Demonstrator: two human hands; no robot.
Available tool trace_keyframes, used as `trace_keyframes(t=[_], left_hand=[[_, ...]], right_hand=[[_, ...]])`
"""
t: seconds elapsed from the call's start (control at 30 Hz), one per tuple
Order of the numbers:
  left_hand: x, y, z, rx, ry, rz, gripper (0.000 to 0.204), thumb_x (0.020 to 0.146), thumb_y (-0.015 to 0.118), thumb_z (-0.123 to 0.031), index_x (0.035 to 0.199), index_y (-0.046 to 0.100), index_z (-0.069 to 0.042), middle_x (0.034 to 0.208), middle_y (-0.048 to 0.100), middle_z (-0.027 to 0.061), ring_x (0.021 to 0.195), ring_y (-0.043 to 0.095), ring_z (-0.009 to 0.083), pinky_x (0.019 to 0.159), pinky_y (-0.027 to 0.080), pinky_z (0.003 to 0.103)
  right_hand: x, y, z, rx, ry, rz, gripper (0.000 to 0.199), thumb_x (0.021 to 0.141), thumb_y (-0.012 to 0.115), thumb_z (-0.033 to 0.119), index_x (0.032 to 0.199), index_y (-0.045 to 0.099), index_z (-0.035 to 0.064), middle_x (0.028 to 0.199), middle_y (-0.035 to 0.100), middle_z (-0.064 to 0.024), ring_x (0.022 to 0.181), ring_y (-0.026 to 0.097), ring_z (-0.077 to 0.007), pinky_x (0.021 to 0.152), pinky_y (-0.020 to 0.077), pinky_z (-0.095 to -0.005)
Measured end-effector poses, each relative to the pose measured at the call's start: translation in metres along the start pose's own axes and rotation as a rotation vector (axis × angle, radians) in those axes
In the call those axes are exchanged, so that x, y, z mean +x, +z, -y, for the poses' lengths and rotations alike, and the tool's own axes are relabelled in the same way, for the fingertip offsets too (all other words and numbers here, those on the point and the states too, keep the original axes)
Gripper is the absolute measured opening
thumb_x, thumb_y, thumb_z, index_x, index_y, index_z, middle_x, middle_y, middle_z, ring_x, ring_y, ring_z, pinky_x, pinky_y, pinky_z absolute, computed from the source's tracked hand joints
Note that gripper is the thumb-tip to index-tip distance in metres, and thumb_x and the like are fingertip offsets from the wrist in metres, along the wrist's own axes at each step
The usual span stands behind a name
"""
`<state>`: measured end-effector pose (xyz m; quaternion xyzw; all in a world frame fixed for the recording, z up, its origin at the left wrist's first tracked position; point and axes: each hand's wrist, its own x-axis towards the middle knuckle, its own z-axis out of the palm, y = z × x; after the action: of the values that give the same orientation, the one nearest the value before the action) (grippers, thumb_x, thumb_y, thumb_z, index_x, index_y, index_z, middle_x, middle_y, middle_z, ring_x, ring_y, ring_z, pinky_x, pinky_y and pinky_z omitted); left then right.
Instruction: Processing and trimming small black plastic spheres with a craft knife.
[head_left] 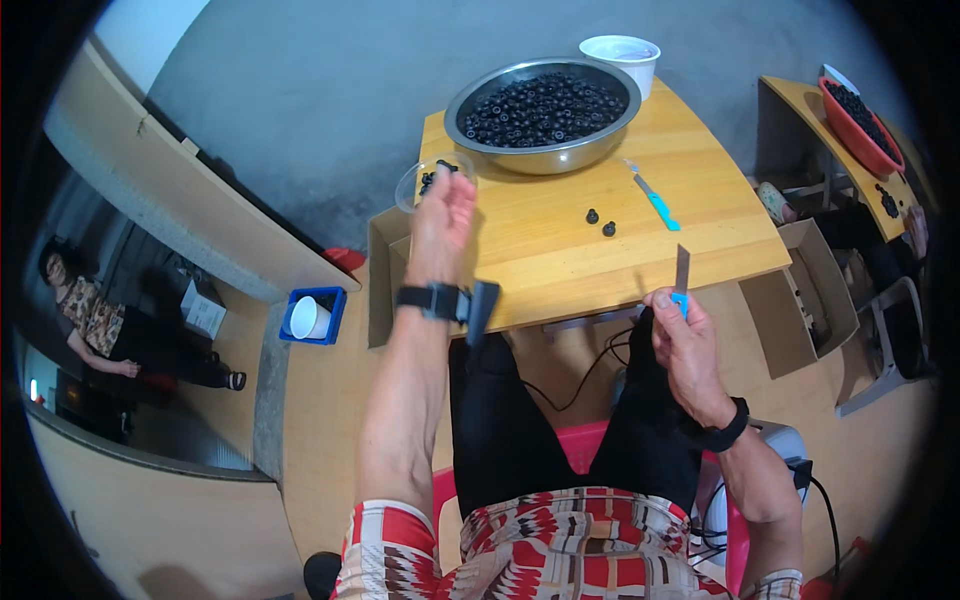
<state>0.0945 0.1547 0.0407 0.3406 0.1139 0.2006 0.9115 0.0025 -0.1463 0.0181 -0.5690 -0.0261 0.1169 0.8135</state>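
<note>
At the table's left edge, my left hand [445, 215] reaches over a clear shallow dish [407, 190] that holds several small black round parts [428, 183]. Its fingers are drawn together at these parts; whatever is between the fingertips is too small to make out. My right hand [685, 340], in front of the table's near edge, grips a knife [682, 270] by its blue handle, blade pointing up. Two loose black parts [601, 222] lie on the wooden table [540, 260]. Beyond them, a large steel bowl [560, 158] is heaped with similar black parts.
A second blue-handled knife [658, 205] lies right of the loose parts. Behind the bowl stands a white tub [640, 65]. Cardboard boxes [790, 300] flank the table. At right, another person sits by a red basin [865, 135]; a person [100, 320] stands in the left doorway.
</note>
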Motion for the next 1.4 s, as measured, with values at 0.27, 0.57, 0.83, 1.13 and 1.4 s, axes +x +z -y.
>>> trace_keyframes(t=[0.27, 0.57, 0.83, 1.13, 1.4], left_hand=[[-0.019, 0.037, 0.063, 0.781, -0.146, 0.188, 0.012, 0.079, 0.058, -0.003, 0.089, 0.055, 0.003, 0.074, 0.059, 0.0093, 0.062, 0.059, 0.0159, 0.054, 0.049, 0.022], [-0.013, 0.042, 0.122, 1.763, 0.499, 0.661, 0.019, 0.072, 0.048, 0.0, 0.088, 0.06, -0.001, 0.09, 0.059, 0.0208, 0.09, 0.054, 0.036, 0.077, 0.045, 0.041], [-0.064, 0.043, 0.097, 0.668, -0.271, 0.511, 0.013, 0.076, 0.062, -0.005, 0.085, 0.054, 0.0, 0.071, 0.054, 0.0026, 0.067, 0.054, 0.0099, 0.061, 0.047, 0.022], [-0.145, 0.022, 0.095, -0.041, -0.488, 0.331, 0.023, 0.081, 0.056, -0.002, 0.103, 0.05, 0.001, 0.092, 0.055, 0.0097, 0.088, 0.057, 0.0206, 0.08, 0.049, 0.029], [-0.157, 0.006, 0.111, -0.2, -0.56, 0.332, 0.027, 0.083, 0.052, 0.001, 0.11, 0.047, 0.001, 0.097, 0.054, 0.0097, 0.088, 0.056, 0.0187, 0.08, 0.049, 0.03]], right_hand=[[0.007, -0.009, 0.003, -0.012, 0.036, -0.011, 0.018, 0.088, 0.053, 0.024, 0.089, 0.056, 0.0059, 0.06, 0.04, 0.0087, 0.048, 0.032, 0.0004, 0.04, 0.0242, -0.0159], [0.004, -0.015, 0.005, -0.093, 0.003, -0.048, 0.02, 0.085, 0.056, 0.03, 0.087, 0.055, 0.01, 0.055, 0.038, 0.0088, 0.043, 0.03, 0.0009, 0.038, 0.0202, -0.0153], [0.003, -0.014, 0.002, -0.162, -0.021, -0.046, 0.018, 0.086, 0.056, 0.027, 0.086, 0.055, 0.0095, 0.057, 0.036, 0.0101, 0.045, 0.029, 0.0015, 0.039, 0.0183, -0.0155], [0.01, -0.017, -0.02, -0.509, -0.233, 0.031, 0.016, 0.085, 0.053, 0.016, 0.086, 0.056, -0.0003, 0.065, 0.051, -0.0033, 0.063, 0.05, -0.0113, 0.058, 0.0404, -0.0265], [0.001, -0.019, -0.01, -1.222, -0.873, 0.106, 0.022, 0.071, 0.059, 0.007, 0.093, 0.055, 0.0053, 0.078, 0.055, -0.0121, 0.07, 0.056, -0.0284, 0.057, 0.0452, -0.0378]])
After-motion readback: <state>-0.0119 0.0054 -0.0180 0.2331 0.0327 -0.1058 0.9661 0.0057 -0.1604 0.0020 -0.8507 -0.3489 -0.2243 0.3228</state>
